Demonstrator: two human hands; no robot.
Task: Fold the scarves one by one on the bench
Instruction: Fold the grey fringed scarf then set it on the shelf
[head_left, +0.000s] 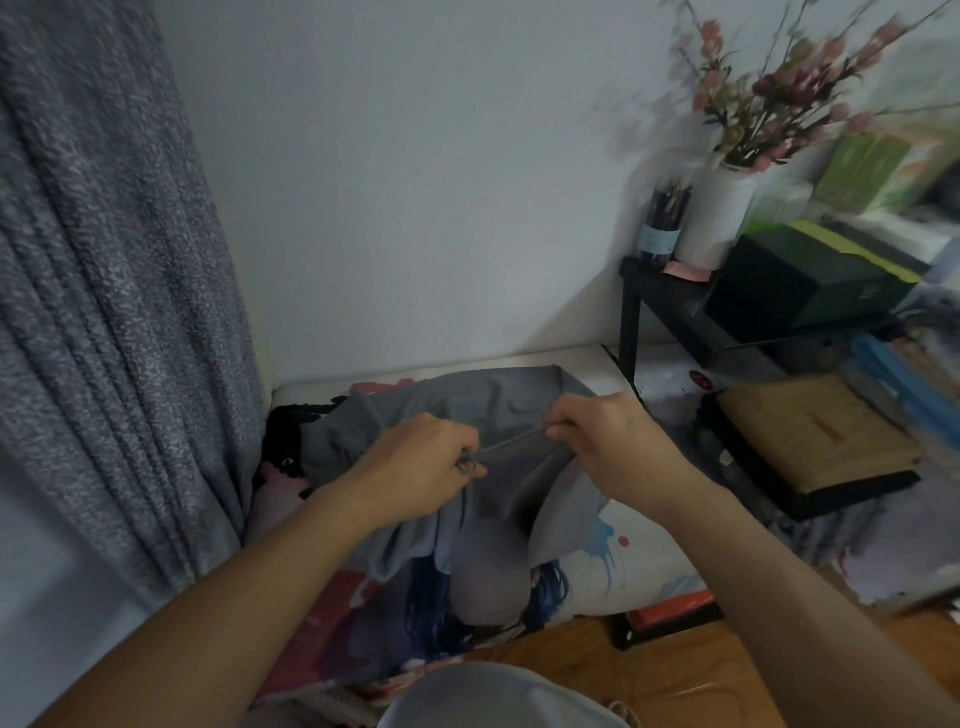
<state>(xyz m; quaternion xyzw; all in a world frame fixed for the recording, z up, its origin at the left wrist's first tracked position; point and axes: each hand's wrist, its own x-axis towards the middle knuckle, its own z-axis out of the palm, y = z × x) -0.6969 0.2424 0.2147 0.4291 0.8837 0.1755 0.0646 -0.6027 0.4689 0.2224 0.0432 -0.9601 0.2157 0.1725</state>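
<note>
A grey scarf (467, 400) lies spread and rumpled over the bench (597, 561), which has a printed white, pink and blue cover. My left hand (421, 462) pinches one part of the scarf's edge at the middle of the view. My right hand (608, 436) pinches the same edge a short way to the right. The edge is pulled into a taut line between the two hands, lifted a little above the rest of the cloth. Part of the scarf hangs in folds below my hands toward the bench's front.
A grey curtain (104, 312) hangs at the left. A black shelf (675, 312) at the right carries a white vase of pink flowers (722, 218), a pencil jar (665, 218) and a dark box (800, 286). A tan folder (810, 431) lies beside the bench. Wooden floor (675, 670) shows below.
</note>
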